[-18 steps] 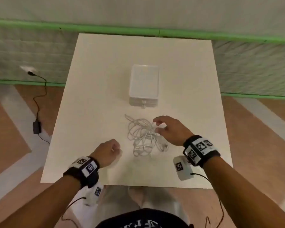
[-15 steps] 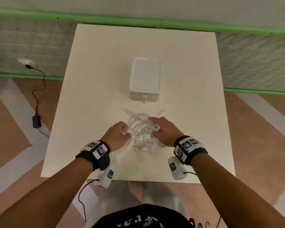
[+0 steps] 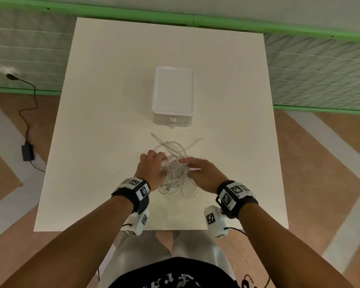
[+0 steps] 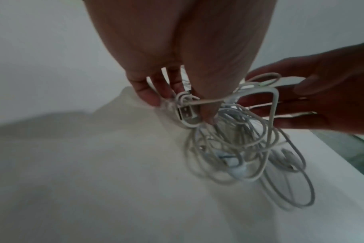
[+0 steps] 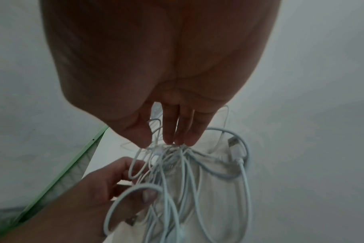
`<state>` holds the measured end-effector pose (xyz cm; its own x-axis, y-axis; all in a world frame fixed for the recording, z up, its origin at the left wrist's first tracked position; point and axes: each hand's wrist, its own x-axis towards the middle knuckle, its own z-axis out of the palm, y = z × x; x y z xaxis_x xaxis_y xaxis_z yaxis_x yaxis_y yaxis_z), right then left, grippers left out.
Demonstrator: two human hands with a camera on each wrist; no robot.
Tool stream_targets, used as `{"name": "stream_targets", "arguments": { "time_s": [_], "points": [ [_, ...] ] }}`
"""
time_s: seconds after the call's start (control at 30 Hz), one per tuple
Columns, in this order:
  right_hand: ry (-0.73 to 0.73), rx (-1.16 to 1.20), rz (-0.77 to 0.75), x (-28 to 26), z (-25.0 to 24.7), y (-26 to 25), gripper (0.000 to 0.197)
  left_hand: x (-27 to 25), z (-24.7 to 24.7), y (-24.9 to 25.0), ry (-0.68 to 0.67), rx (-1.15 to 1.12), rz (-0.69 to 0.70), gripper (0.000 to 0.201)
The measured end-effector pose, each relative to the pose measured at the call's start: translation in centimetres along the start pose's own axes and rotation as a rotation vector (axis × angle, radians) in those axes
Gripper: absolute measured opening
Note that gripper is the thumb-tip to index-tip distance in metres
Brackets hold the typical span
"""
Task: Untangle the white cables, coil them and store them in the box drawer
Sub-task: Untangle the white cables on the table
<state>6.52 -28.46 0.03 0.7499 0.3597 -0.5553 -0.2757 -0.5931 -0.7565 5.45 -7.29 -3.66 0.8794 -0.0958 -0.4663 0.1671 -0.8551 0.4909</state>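
Observation:
A tangle of white cables (image 3: 176, 169) lies on the white table (image 3: 104, 121), in front of a white box (image 3: 173, 94) whose drawer front (image 3: 172, 121) is closed. My left hand (image 3: 160, 161) is at the tangle's left side. In the left wrist view it (image 4: 189, 111) pinches a USB plug (image 4: 186, 113) between thumb and fingers. My right hand (image 3: 183, 163) is on the tangle's right side. In the right wrist view its fingertips (image 5: 172, 139) pinch a bunch of strands (image 5: 177, 164) that fan out below them.
Loose cable ends (image 3: 196, 141) point toward the box. A black power adapter (image 3: 27, 152) and its cord lie on the floor to the left, below a wall socket (image 3: 7, 72). The table's near edge (image 3: 160, 229) is just behind my wrists.
Both hands have closed in on the tangle. The left hand came from the bare table at the left and took hold of a plug. The right hand now pinches strands.

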Motion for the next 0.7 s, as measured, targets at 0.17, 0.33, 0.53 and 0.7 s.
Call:
{"name": "stream_targets", "arguments": {
  "time_s": [0.17,0.33,0.53,0.7],
  "points": [
    [0.003,0.047,0.032,0.8,-1.1,0.4,0.028,0.3,-1.0,-0.6,0.055,-0.221,0.043,0.015],
    [0.215,0.141,0.217,2.6,-2.4,0.9,0.041,0.0,-0.7,-1.3,0.087,-0.224,0.074,0.025],
    [0.295,-0.134,0.270,4.3,-3.3,0.5,0.052,0.2,-0.5,-2.0,0.071,-0.219,0.073,0.019],
    [0.289,-0.387,0.243,5.6,-4.1,-0.2,0.037,0.2,-1.1,-1.5,0.052,-0.206,0.052,0.018]
  ]
}}
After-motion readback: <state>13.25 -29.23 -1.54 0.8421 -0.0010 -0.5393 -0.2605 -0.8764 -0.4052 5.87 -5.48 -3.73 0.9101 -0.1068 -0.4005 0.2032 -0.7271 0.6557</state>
